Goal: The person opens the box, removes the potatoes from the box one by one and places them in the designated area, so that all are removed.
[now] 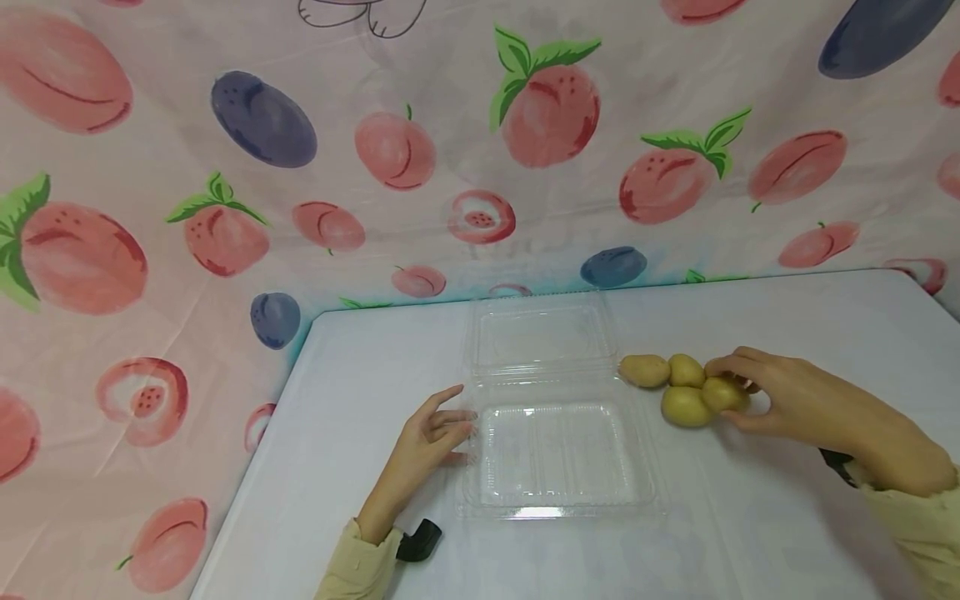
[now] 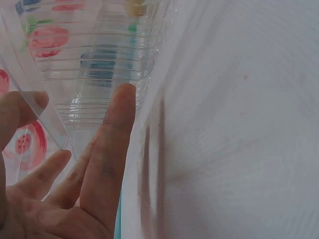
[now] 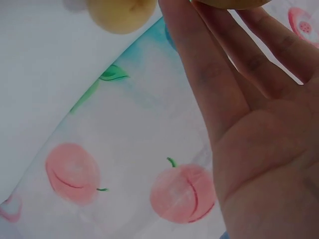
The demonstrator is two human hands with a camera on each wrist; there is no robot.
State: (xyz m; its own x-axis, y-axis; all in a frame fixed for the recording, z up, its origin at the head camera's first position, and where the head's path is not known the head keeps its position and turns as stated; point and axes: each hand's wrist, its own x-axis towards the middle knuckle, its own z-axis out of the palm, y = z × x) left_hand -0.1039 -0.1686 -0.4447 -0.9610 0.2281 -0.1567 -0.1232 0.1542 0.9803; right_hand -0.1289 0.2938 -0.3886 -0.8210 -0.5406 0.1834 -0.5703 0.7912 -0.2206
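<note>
A clear plastic clamshell box [image 1: 555, 512] lies unfolded on the white table, its lid [image 1: 543, 337] laid back toward the wall. At its left side is my left hand [image 1: 422, 448], fingers loosely extended around the rim; in the left wrist view a fingertip [image 2: 122, 99] lies along the ribbed outer wall. To the right of the box my right hand [image 1: 783, 392] grips a yellow potato [image 1: 724, 394] between thumb and fingers. Other potatoes sit close against it: one in front [image 1: 686, 407], one behind [image 1: 686, 370] and one nearest the lid [image 1: 643, 371].
The white table [image 1: 360, 358] ends at a fruit-printed cloth [image 1: 420, 75] that hangs behind and to the left. Black straps [image 1: 420, 540] show at both wrists, below the sleeves.
</note>
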